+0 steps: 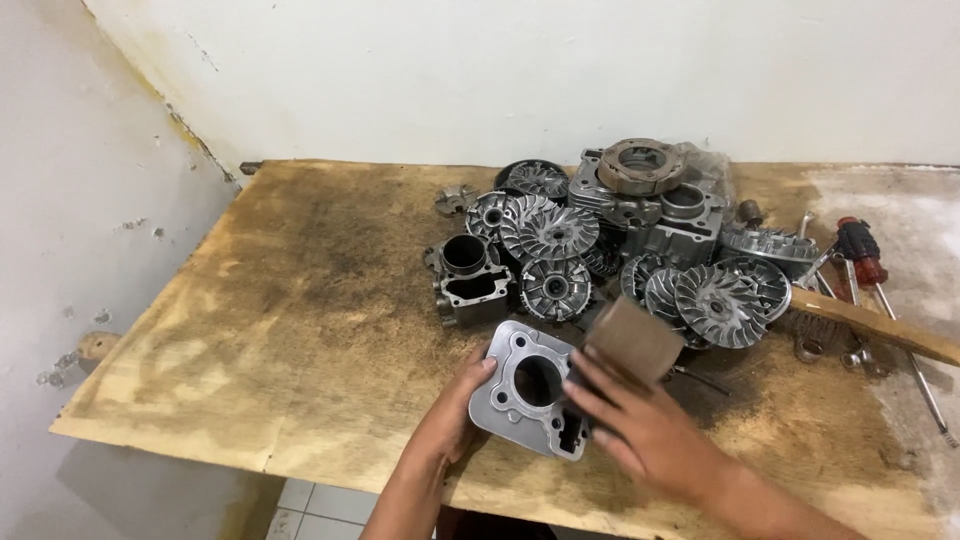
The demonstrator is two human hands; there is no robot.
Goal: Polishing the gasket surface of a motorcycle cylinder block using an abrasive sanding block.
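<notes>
My left hand (455, 405) grips the left edge of a grey metal engine cylinder block (527, 390), held flat face up over the wooden workbench (300, 330). A round bore and small bolt holes show in its face. My right hand (640, 425) holds a brown rectangular block (633, 340), blurred, at the cylinder's upper right corner; whether it touches the metal I cannot tell.
A heap of engine parts lies at the back: several finned pulley discs (548, 232), a second cylinder block (470, 280), a clutch carrier (640, 165). At the right lie a red-handled screwdriver (860, 252), a wire brush with a wooden handle (870, 325) and other tools. White walls stand behind and left.
</notes>
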